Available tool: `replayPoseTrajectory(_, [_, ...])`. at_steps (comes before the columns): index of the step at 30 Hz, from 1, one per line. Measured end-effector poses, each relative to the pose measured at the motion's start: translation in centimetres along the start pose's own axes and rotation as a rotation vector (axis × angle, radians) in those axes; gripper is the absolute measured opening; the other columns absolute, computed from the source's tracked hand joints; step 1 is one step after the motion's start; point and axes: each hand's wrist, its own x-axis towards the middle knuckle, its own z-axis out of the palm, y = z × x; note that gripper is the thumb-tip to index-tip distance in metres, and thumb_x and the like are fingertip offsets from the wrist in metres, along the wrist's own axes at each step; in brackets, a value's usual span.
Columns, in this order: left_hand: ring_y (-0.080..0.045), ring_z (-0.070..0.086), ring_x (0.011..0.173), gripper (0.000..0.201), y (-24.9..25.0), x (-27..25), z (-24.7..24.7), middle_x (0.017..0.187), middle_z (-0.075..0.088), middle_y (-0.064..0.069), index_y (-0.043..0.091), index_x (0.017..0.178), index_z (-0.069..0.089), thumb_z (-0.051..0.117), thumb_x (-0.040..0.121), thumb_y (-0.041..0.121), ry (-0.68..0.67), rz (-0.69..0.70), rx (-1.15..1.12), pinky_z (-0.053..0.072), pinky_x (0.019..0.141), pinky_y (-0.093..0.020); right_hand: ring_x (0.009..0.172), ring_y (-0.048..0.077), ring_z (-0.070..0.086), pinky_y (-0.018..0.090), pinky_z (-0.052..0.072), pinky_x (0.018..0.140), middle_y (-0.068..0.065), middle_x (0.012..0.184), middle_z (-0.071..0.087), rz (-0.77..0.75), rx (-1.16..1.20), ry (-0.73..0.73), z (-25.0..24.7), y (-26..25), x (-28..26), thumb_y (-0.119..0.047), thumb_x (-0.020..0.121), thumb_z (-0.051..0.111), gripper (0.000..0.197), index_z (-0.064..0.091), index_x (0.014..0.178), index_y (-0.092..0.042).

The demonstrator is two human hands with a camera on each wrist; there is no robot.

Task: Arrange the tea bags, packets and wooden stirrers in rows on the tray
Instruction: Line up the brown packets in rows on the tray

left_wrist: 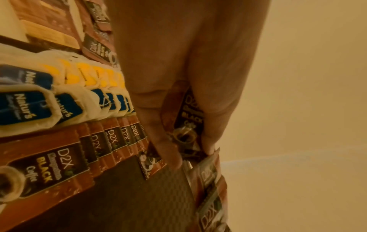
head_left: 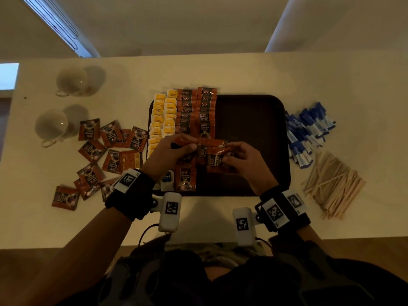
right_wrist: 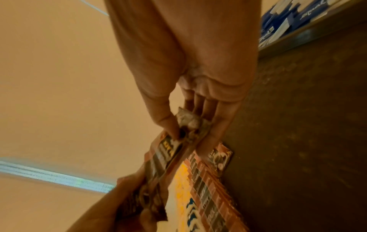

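Our own hands cover much of what we want to see. From the head view the near ends of the tea bag rows (head_left: 163,120) vanish under the left hand (head_left: 174,151), and we cannot count the coffee packets (head_left: 212,155) bunched between the two hands, since they overlap and are partly crumpled. The room is dim, so print on the smaller packets stays unreadable. In the right wrist view the far end of the bunch blurs into the other hand, and the blue sachets (right_wrist: 282,23) are cut off at the top corner.

Both hands are curled onto that bunch of brown packets, held just above the dark tray (head_left: 249,140). The left hand pinches one end between thumb and fingers (left_wrist: 158,141); the right hand (head_left: 240,160) pinches the other end, thumb on top. The hands sit close, joined only by the packets.

Under them, the tray's left part carries two rows of tea bags and two rows of brown coffee packets (head_left: 196,111), each overlapping the next. More brown packets (head_left: 99,151) lie scattered on the worktop (head_left: 242,71) to the left, near two upturned cups (head_left: 61,107). To the right of the tray lie the blue sachets and, nearer us, the wooden stirrers (head_left: 333,184) in a loose heap.
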Motion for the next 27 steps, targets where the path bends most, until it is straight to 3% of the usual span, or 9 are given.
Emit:
replayPoseTrajectory(2, [-0.011, 0.065, 0.083, 0.008, 0.1, 0.0, 0.9, 0.097, 0.066, -0.001, 0.022, 0.093, 0.066, 0.058, 0.09, 0.024, 0.018, 0.013, 0.04, 0.057, 0.066, -0.026, 0.101, 0.019, 0.064, 0.031, 0.058, 0.076, 0.004, 0.112, 0.062, 0.033, 0.048, 0.026, 0.0, 0.4, 0.0, -0.003, 0.086, 0.061, 0.021, 0.059, 0.103, -0.015])
replayPoseTrajectory(4, [-0.014, 0.065, 0.085, 0.009, 0.1, 0.3, 1.4, 0.099, 0.067, -0.003, 0.024, 0.091, 0.066, 0.058, 0.089, 0.03, 0.033, 0.022, 0.077, 0.057, 0.071, -0.03, 0.102, 0.02, 0.064, 0.03, 0.057, 0.077, 0.004, 0.111, 0.063, 0.057, 0.106, 0.051, -0.2, 0.7, 0.1, -0.005, 0.086, 0.062, 0.02, 0.06, 0.104, -0.013])
replayPoseTrajectory(8, [-0.015, 0.064, 0.084, 0.002, 0.0, 1.3, 1.8, 0.092, 0.066, -0.002, 0.021, 0.087, 0.063, 0.065, 0.086, 0.02, 0.01, 0.056, 0.217, 0.055, 0.072, -0.029, 0.098, 0.016, 0.063, 0.024, 0.057, 0.072, 0.001, 0.107, 0.063, 0.078, 0.016, 0.016, -0.6, 1.0, 0.3, -0.008, 0.087, 0.062, 0.015, 0.06, 0.1, -0.015])
replayPoseTrajectory(11, [-0.013, 0.058, 0.081, 0.006, 0.1, 3.7, 1.1, 0.089, 0.063, 0.002, 0.016, 0.09, 0.065, 0.063, 0.088, 0.02, 0.104, 0.183, 0.569, 0.045, 0.068, -0.026, 0.092, 0.017, 0.063, 0.025, 0.056, 0.075, 0.008, 0.104, 0.063, 0.091, -0.008, 0.127, -1.2, 1.6, 0.7, -0.006, 0.088, 0.06, 0.011, 0.06, 0.099, -0.009])
replayPoseTrajectory(13, [-0.014, 0.055, 0.082, 0.012, 0.5, 5.5, 0.7, 0.092, 0.061, 0.002, 0.014, 0.095, 0.066, 0.058, 0.091, 0.023, 0.128, 0.221, 0.839, 0.041, 0.069, -0.026, 0.1, 0.024, 0.062, 0.031, 0.054, 0.082, 0.014, 0.109, 0.062, 0.123, 0.041, 0.205, -1.8, 2.2, 0.9, -0.006, 0.091, 0.056, 0.012, 0.058, 0.103, -0.005])
replayPoseTrajectory(15, [-0.013, 0.053, 0.081, 0.014, 0.9, 7.1, 1.0, 0.092, 0.059, 0.004, 0.016, 0.097, 0.065, 0.055, 0.092, 0.026, 0.093, 0.249, 1.015, 0.039, 0.067, -0.027, 0.101, 0.023, 0.06, 0.03, 0.053, 0.081, 0.011, 0.11, 0.06, 0.163, 0.117, 0.231, -2.3, 2.3, 1.0, -0.007, 0.094, 0.049, 0.007, 0.056, 0.096, -0.01])
replayPoseTrajectory(18, [-0.015, 0.054, 0.083, 0.015, 1.3, 8.7, 2.1, 0.093, 0.059, 0.001, 0.017, 0.097, 0.065, 0.055, 0.092, 0.026, 0.012, 0.29, 1.22, 0.036, 0.064, -0.027, 0.085, 0.014, 0.058, 0.029, 0.051, 0.079, 0.006, 0.096, 0.059, 0.206, 0.154, 0.276, -2.8, 2.1, 1.0, -0.008, 0.096, 0.043, 0.016, 0.055, 0.088, -0.014])
replayPoseTrajectory(21, [-0.022, 0.059, 0.093, 0.015, 1.5, 10.0, 2.6, 0.098, 0.064, -0.003, 0.017, 0.099, 0.067, 0.058, 0.09, 0.024, 0.002, 0.304, 1.317, 0.038, 0.065, -0.03, 0.079, 0.013, 0.059, 0.026, 0.05, 0.073, 0.012, 0.091, 0.062, 0.192, 0.084, 0.324, -3.1, 2.4, 1.0, -0.008, 0.093, 0.049, 0.013, 0.062, 0.094, -0.008])
replayPoseTrajectory(27, [-0.024, 0.061, 0.094, 0.013, 1.3, 11.5, 3.0, 0.102, 0.065, -0.007, 0.016, 0.095, 0.069, 0.059, 0.087, 0.016, 0.034, 0.27, 1.385, 0.048, 0.07, -0.035, 0.081, 0.007, 0.06, 0.021, 0.049, 0.069, -0.004, 0.093, 0.064, 0.186, -0.015, 0.278, -3.1, 2.9, 1.0, -0.01, 0.088, 0.06, 0.021, 0.059, 0.109, -0.012])
